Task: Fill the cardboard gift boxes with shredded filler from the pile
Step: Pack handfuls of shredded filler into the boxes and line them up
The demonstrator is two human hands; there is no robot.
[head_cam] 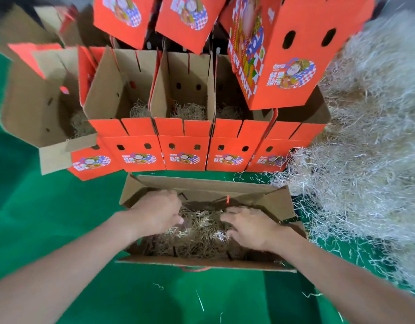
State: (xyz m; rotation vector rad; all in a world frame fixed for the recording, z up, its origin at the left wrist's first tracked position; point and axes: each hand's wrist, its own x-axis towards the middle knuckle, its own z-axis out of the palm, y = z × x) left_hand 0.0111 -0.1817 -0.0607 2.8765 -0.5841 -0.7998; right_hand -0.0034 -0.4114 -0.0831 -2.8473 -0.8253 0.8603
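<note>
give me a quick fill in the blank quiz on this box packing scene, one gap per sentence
1. The mat that everything stands on is ____ in colour.
2. The big filler pile lies on the person's ____ side.
3. The left hand and the right hand are both inside the nearest box, whose top is ____.

Missing words: green; right; open

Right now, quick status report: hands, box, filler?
Hands: left hand and right hand down in near box, on filler. Box partly filled. Nothing blocking; pile to the right.
</note>
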